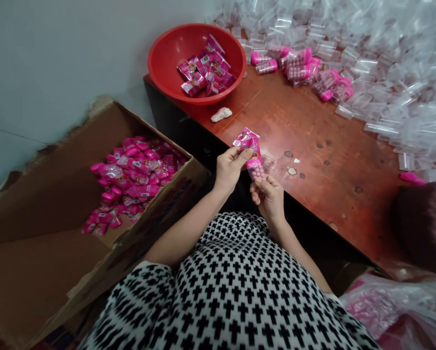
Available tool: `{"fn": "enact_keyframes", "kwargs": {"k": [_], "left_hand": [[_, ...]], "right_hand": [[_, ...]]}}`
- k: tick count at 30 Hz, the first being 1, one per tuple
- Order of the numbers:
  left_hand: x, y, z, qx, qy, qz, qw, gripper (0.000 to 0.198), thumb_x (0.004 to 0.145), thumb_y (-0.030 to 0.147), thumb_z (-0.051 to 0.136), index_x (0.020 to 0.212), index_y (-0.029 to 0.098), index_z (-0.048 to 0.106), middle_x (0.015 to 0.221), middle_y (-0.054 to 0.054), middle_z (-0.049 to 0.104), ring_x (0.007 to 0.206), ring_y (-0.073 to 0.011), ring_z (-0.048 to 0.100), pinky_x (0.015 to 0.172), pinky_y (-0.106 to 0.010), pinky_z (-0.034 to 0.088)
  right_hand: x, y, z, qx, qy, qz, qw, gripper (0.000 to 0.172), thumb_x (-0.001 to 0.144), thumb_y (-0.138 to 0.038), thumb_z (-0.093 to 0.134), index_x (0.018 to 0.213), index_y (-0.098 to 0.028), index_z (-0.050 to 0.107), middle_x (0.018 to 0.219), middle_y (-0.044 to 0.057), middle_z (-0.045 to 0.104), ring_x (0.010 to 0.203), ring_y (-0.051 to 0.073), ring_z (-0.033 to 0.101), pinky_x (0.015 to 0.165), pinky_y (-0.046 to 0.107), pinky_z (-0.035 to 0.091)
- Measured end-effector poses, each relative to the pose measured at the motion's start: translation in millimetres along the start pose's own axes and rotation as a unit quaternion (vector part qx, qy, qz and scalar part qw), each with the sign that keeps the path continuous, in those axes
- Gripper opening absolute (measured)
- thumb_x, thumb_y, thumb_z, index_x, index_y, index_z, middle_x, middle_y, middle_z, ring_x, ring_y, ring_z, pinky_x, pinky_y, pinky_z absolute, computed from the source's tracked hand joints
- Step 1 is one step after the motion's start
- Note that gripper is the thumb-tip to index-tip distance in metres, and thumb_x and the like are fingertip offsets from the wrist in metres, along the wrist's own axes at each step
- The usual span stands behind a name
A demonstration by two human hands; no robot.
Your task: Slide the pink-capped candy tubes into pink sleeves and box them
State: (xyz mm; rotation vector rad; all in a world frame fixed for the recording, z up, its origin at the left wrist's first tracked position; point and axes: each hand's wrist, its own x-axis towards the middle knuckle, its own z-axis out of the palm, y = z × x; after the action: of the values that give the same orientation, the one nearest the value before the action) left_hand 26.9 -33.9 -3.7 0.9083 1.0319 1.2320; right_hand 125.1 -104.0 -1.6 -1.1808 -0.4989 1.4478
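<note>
My left hand (pixel 229 167) and my right hand (pixel 269 194) together hold a clear tube of pink candy balls inside a pink printed wrapper (pixel 252 154). The left thumb and fingers pinch the wrapper's upper part. The right fingers grip the tube's lower end. Both hands hover over the near edge of a reddish-brown wooden table (pixel 312 146).
A red plastic bowl (pixel 166 58) with pink wrappers stands at the table's far left corner. Filled pink-capped tubes (pixel 305 68) and a heap of empty clear tubes (pixel 385 58) lie at the back right. A cardboard box (pixel 57 184) holding wrapped pink packs (pixel 133 175) stands to my left.
</note>
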Motion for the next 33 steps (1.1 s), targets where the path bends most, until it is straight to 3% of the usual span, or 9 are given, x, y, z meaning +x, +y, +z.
{"fn": "enact_keyframes", "kwargs": {"k": [3,6,10,12,17,22,25,28,33], "left_hand": [[1.4,-0.1,-1.7,0.101,0.022,0.072,0.992,0.025,0.073,0.041,0.070,0.073,0.017,0.064,0.066,0.003,0.063,0.058,-0.0088,0.056,0.058,-0.021,0.045],[-4.4,1.9,-0.7,0.215,0.046,0.140,0.966,0.021,0.079,0.038,0.065,0.071,0.018,0.063,0.064,0.003,0.062,0.058,-0.0092,0.054,0.059,-0.021,0.042],[-8.9,6.1,2.2,0.293,0.038,0.215,0.931,0.021,0.081,0.034,0.062,0.068,0.019,0.062,0.062,0.002,0.060,0.059,-0.0107,0.053,0.062,-0.024,0.041],[-5.9,6.0,1.3,0.272,0.006,0.199,0.941,0.024,0.081,0.036,0.062,0.065,0.018,0.062,0.057,0.003,0.055,0.055,-0.0101,0.050,0.058,-0.024,0.039],[0.6,-1.9,-3.0,0.077,-0.050,0.052,0.994,0.029,0.075,0.045,0.067,0.070,0.017,0.064,0.057,0.003,0.056,0.050,-0.0086,0.050,0.050,-0.022,0.041],[-6.5,-9.6,-5.5,-0.071,-0.089,-0.043,0.993,0.039,0.064,0.053,0.075,0.076,0.017,0.065,0.072,-0.001,0.065,0.063,-0.0114,0.061,0.064,-0.027,0.054],[-9.0,-11.5,-7.5,-0.043,-0.081,-0.021,0.996,0.034,0.061,0.046,0.079,0.074,0.017,0.066,0.070,0.001,0.064,0.063,-0.0106,0.060,0.066,-0.026,0.053],[-9.1,-7.1,-9.2,0.035,-0.065,0.046,0.996,0.028,0.069,0.044,0.073,0.067,0.017,0.064,0.062,0.003,0.060,0.058,-0.0094,0.055,0.062,-0.024,0.049],[-9.3,6.3,-9.0,0.179,-0.062,0.131,0.973,0.032,0.077,0.045,0.065,0.061,0.018,0.060,0.057,0.002,0.053,0.056,-0.0100,0.047,0.058,-0.024,0.041]], "right_hand": [[-0.2,0.5,-3.5,-0.032,-0.009,-0.020,0.999,0.017,0.073,-0.031,0.067,0.072,-0.017,0.058,0.056,-0.002,0.065,0.038,0.007,0.054,0.034,0.014,0.039],[1.1,0.2,-3.7,-0.049,-0.012,-0.053,0.997,0.020,0.074,-0.032,0.068,0.086,-0.018,0.062,0.066,-0.002,0.068,0.050,0.009,0.062,0.045,0.017,0.050],[2.5,-4.2,-2.8,-0.025,-0.020,-0.055,0.998,0.027,0.074,-0.030,0.068,0.097,-0.019,0.062,0.066,-0.003,0.067,0.046,0.008,0.058,0.036,0.014,0.040],[3.3,-7.6,-3.1,-0.001,-0.020,-0.036,0.999,0.022,0.072,-0.028,0.068,0.091,-0.017,0.063,0.060,-0.002,0.065,0.040,0.006,0.053,0.030,0.013,0.031],[5.8,-12.5,-2.8,0.039,-0.034,-0.017,0.999,0.013,0.072,-0.026,0.066,0.079,-0.015,0.062,0.056,-0.001,0.062,0.036,0.004,0.046,0.028,0.012,0.024],[7.7,-12.6,-4.7,0.063,-0.035,-0.017,0.997,0.012,0.072,-0.026,0.067,0.074,-0.016,0.060,0.056,-0.002,0.060,0.037,0.003,0.044,0.028,0.012,0.025],[7.5,-12.1,-6.8,0.071,-0.056,-0.010,0.996,0.011,0.073,-0.026,0.066,0.072,-0.016,0.060,0.055,-0.003,0.057,0.035,0.003,0.040,0.027,0.012,0.021],[5.6,-12.8,-7.2,0.070,-0.066,0.000,0.995,0.011,0.072,-0.026,0.066,0.073,-0.016,0.061,0.054,-0.003,0.057,0.034,0.002,0.037,0.026,0.012,0.019],[3.7,-14.0,-6.8,0.075,-0.077,0.021,0.994,0.014,0.070,-0.026,0.068,0.075,-0.015,0.061,0.050,-0.003,0.055,0.030,0.002,0.033,0.025,0.012,0.014]]}}
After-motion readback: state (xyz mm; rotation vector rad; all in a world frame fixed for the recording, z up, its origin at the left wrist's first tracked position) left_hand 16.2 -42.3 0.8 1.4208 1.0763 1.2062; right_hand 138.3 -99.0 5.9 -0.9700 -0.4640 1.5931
